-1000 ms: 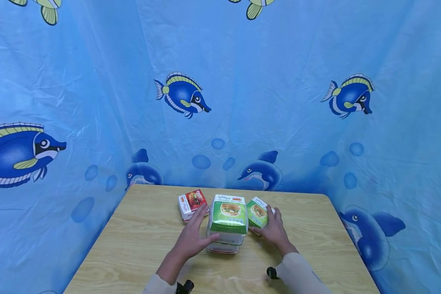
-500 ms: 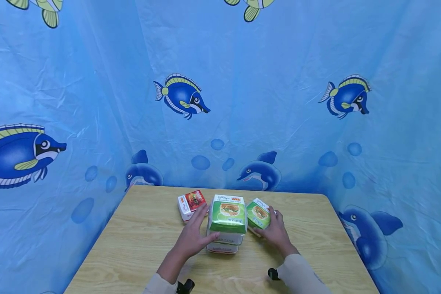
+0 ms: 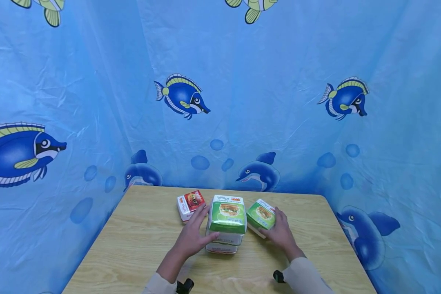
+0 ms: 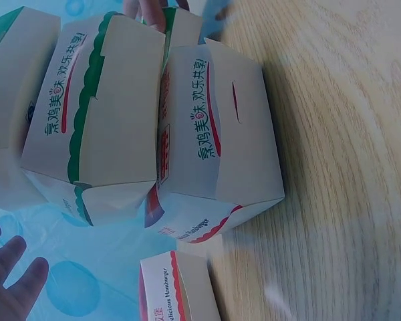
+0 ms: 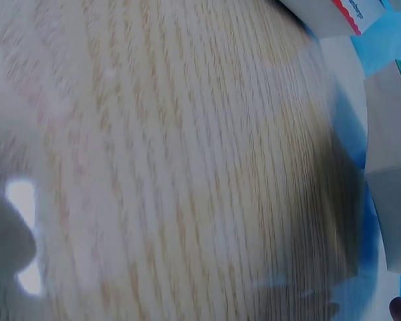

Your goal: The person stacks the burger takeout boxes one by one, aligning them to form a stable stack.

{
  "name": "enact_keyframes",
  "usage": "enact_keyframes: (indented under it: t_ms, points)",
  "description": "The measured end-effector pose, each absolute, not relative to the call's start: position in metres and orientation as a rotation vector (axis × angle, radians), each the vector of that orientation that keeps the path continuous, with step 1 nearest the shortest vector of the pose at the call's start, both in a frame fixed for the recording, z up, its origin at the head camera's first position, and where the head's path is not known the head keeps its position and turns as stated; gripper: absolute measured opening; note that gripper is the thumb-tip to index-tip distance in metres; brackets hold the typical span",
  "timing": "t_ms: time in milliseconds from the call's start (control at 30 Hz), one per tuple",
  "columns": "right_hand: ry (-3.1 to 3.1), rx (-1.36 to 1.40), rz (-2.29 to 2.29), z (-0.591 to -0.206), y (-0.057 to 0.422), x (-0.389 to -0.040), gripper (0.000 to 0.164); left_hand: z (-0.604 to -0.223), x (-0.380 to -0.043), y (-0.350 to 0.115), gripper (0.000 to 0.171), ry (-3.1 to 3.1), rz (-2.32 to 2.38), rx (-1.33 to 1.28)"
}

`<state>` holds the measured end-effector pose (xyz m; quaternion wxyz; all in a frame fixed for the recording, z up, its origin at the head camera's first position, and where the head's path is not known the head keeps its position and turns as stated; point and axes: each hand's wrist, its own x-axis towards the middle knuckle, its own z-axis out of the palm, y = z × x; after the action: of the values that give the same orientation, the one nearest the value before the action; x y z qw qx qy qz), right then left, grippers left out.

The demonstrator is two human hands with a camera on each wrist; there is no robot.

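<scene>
Centre table in the head view stands a stack of three burger boxes, the top burger box [image 3: 227, 218] green and white. My left hand [image 3: 192, 239] is at the stack's left side, thumb towards its front, fingers spread. In the left wrist view the lowest burger box [image 4: 220, 134] has red trim and the middle burger box [image 4: 113, 100] green trim; the fingers [image 4: 30, 284] show beyond the stack. Right of the stack, my right hand [image 3: 281, 234] holds a green burger box [image 3: 260, 215] between thumb at the near edge and fingers at the far right side.
A red and white burger box [image 3: 185, 206] lies left of the stack, partly behind my left fingers. Everything stands on a wooden table [image 3: 132, 245]. A blue curtain [image 3: 279, 102] printed with fish and dolphins hangs behind and at both sides.
My right hand has shifted slightly right, and the green box in it has turned and moved a little, showing more of its near side. My left hand and the stack stay put.
</scene>
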<state>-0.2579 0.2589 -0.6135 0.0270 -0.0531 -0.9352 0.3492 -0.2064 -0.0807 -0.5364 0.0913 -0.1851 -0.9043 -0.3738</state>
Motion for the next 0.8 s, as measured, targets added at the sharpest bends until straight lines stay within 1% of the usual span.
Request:
enact_keyframes:
  t_ms: [300,533,800]
  points:
    - [-2.857,-0.2,1.129,-0.603,0.27,-0.25,0.13,-0.538,-0.208,-0.082,0.089,-2.682,-1.111,-0.547]
    - [-2.831,-0.168,1.128,-0.587,0.279,-0.248,0.131,-0.54,-0.209,-0.083,0.089,-2.674,-1.106,-0.549]
    - [-2.8,-0.157,1.128,-0.573,0.289,-0.249,0.129,-0.542,-0.21,-0.083,0.09,-2.672,-1.11,-0.559]
